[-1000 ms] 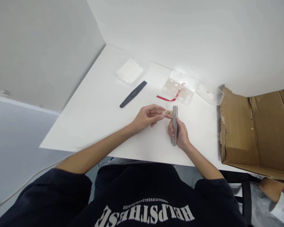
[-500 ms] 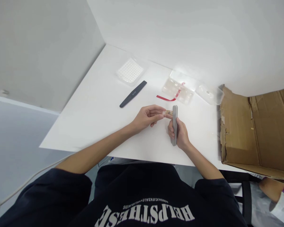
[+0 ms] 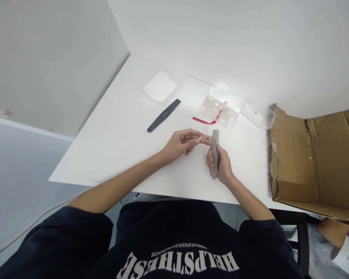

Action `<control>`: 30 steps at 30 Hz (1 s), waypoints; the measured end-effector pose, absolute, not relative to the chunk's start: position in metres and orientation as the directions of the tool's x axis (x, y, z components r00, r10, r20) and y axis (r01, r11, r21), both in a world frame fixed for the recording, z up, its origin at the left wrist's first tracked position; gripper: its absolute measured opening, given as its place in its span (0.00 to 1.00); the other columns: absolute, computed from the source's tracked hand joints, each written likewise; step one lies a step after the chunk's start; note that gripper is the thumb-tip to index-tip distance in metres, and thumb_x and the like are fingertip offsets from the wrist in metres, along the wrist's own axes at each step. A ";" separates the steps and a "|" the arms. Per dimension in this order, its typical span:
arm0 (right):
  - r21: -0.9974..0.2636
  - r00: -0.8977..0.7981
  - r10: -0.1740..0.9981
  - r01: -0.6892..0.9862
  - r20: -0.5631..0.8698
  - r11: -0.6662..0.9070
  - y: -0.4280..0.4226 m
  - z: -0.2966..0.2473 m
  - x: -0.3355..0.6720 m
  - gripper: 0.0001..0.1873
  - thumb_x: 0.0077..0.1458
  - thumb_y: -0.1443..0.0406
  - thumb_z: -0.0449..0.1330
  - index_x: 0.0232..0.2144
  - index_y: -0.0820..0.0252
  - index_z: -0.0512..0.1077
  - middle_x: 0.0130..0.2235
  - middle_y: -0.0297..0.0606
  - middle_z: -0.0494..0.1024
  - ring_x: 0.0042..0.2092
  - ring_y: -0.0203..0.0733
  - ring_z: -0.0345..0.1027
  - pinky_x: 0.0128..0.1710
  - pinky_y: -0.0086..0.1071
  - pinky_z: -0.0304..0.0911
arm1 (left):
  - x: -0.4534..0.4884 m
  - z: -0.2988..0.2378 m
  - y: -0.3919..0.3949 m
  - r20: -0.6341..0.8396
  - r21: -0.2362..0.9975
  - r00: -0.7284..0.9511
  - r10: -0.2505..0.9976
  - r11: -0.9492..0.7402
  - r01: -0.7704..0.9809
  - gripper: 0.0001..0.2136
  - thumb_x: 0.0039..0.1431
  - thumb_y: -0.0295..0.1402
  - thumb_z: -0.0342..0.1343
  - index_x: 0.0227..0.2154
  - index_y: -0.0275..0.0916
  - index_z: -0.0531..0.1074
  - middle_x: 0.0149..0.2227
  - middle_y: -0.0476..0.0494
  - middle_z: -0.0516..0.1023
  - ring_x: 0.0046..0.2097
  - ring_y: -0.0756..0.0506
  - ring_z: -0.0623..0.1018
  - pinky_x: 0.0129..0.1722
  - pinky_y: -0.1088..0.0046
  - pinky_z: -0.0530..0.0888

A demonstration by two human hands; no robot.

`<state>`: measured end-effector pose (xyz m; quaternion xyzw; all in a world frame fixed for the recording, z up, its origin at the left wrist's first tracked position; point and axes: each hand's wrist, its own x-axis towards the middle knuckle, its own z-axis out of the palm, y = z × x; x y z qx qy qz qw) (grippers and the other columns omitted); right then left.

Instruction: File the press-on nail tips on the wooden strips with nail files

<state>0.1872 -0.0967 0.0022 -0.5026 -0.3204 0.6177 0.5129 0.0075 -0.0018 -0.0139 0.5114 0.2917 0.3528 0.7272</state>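
My left hand [image 3: 182,144] is closed in a pinch above the table, with a small whitish piece [image 3: 201,138] at its fingertips. A small gold-coloured piece [image 3: 208,138] lies between those fingertips and a slim grey bar; whether it joins either one, I cannot tell. My right hand [image 3: 222,162] is wrapped round this long grey bar-shaped object [image 3: 215,155], which stands lengthwise away from me. A finger stretches out beneath the gold piece, its origin partly hidden. Left of the hands lies a dark nail file [image 3: 164,115].
Farther back are a clear tray with rows of white pieces [image 3: 160,87], a clear compartment case [image 3: 231,116] with a red strip [image 3: 205,121], and a clear plastic container [image 3: 257,116]. A torn cardboard box [image 3: 296,162] stands at right. Another person's arm [image 3: 333,232] shows lower right.
Both hands keep nearly the same place. My left thumb has drawn back slightly to the left, and the whitish piece at its tip is tilted a little differently.
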 end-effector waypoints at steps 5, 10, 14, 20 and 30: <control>-0.913 0.039 0.960 -0.321 -0.278 -0.251 -0.098 0.001 0.187 0.28 0.68 0.46 0.54 0.53 0.61 0.77 0.23 0.24 0.63 0.19 0.30 0.49 0.17 0.29 0.46 | 0.008 -0.011 -0.002 -0.078 0.948 0.567 0.820 0.237 -0.212 0.19 0.57 0.43 0.72 0.45 0.36 0.81 0.30 0.46 0.81 0.23 0.54 0.69 0.18 0.79 0.67; -0.913 0.032 0.960 -0.320 -0.279 -0.254 -0.097 0.001 0.187 0.29 0.68 0.45 0.54 0.53 0.61 0.77 0.23 0.24 0.62 0.19 0.30 0.48 0.17 0.29 0.45 | 0.007 -0.011 -0.002 -0.075 0.950 0.563 0.823 0.231 -0.211 0.19 0.58 0.42 0.71 0.46 0.34 0.80 0.32 0.44 0.81 0.23 0.55 0.69 0.18 0.79 0.67; -0.913 0.039 0.959 -0.318 -0.280 -0.254 -0.097 0.001 0.187 0.29 0.67 0.45 0.54 0.53 0.61 0.77 0.23 0.24 0.63 0.19 0.30 0.49 0.17 0.29 0.46 | 0.007 -0.011 -0.001 -0.079 0.950 0.566 0.820 0.234 -0.206 0.19 0.58 0.43 0.71 0.46 0.34 0.80 0.33 0.43 0.82 0.23 0.55 0.69 0.18 0.79 0.67; -0.909 0.034 0.959 -0.329 -0.282 -0.256 -0.097 0.000 0.188 0.28 0.67 0.46 0.54 0.53 0.61 0.76 0.23 0.24 0.63 0.19 0.30 0.48 0.17 0.29 0.45 | 0.007 -0.010 -0.002 -0.081 0.952 0.566 0.820 0.231 -0.199 0.19 0.59 0.43 0.71 0.46 0.35 0.80 0.33 0.43 0.82 0.23 0.55 0.69 0.19 0.79 0.67; -0.910 0.022 0.959 -0.324 -0.282 -0.260 -0.097 0.000 0.188 0.29 0.68 0.45 0.54 0.53 0.61 0.77 0.24 0.24 0.63 0.19 0.30 0.49 0.18 0.29 0.45 | 0.007 -0.011 -0.002 -0.068 0.958 0.563 0.823 0.211 -0.194 0.18 0.59 0.43 0.70 0.46 0.35 0.80 0.34 0.43 0.82 0.23 0.55 0.69 0.19 0.79 0.68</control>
